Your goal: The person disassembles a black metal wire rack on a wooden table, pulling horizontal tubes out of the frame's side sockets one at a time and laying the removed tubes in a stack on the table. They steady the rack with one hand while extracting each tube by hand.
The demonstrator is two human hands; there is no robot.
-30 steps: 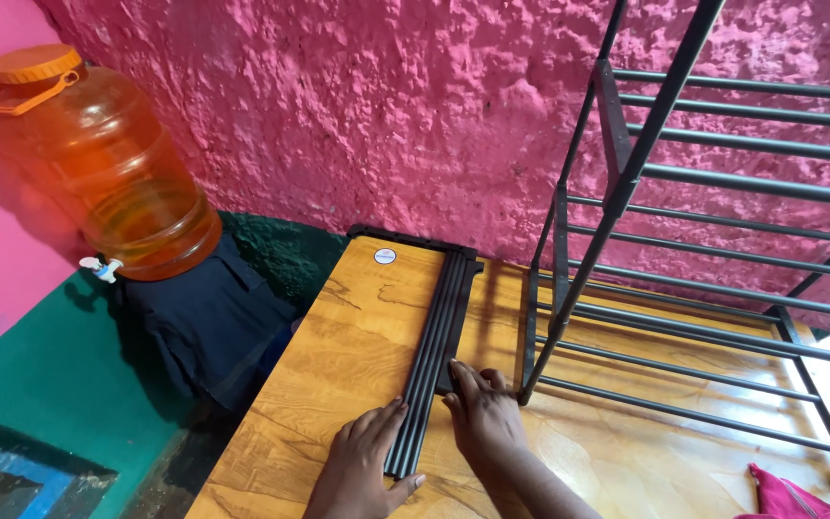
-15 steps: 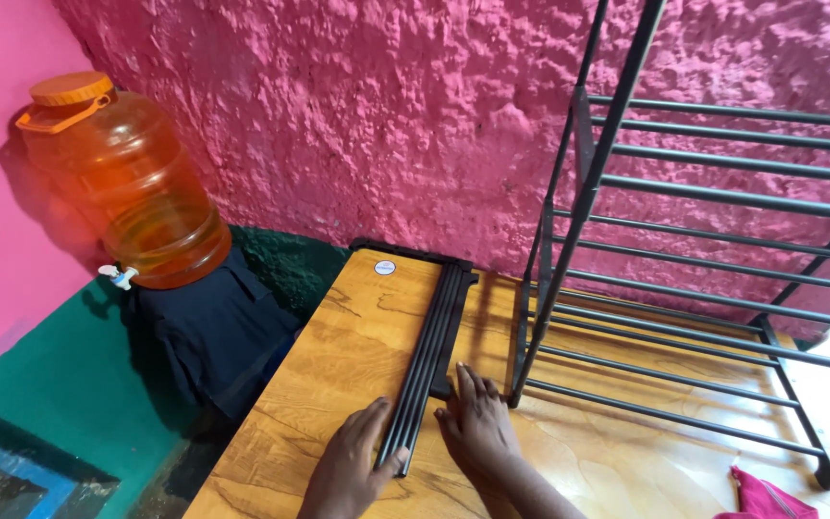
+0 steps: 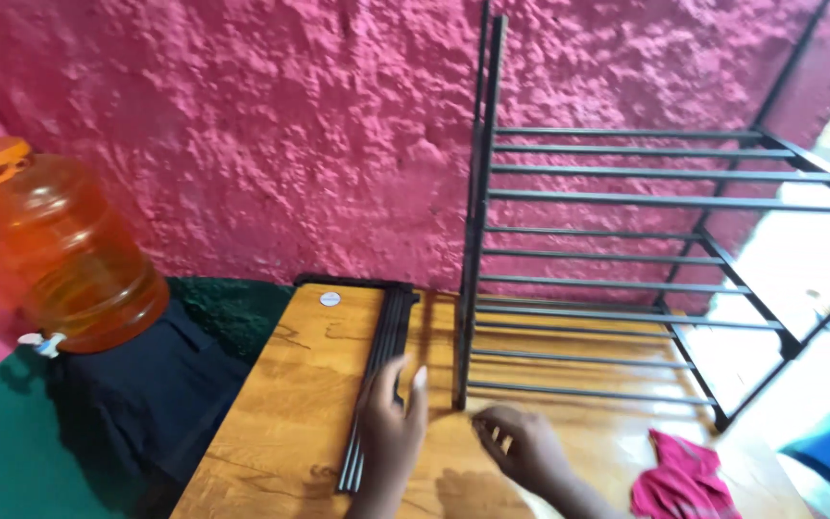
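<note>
pink rough wall (image 3: 242, 125) behind | wooden tabletop (image 3: 290, 413) | black metal rack (image 3: 626, 250) upright on it | orange water jug (image 3: 60, 259) far L | black rod bundle (image 3: 377, 375) lengthwise on tabletop, L of rack | L hand (image 3: 391, 432) flat on rods, fingers released | R hand (image 3: 521, 447) near rack foot, fingers loosely curled, grasping nothing seen | pink cloth (image 3: 679, 481) at R

The left hand (image 3: 391, 432) rests on black rods (image 3: 377, 380) lying on a wooden board (image 3: 280, 404) (right hand (image 3: 521, 447) just beside a black metal rack (image 3: 617, 250)).
</note>
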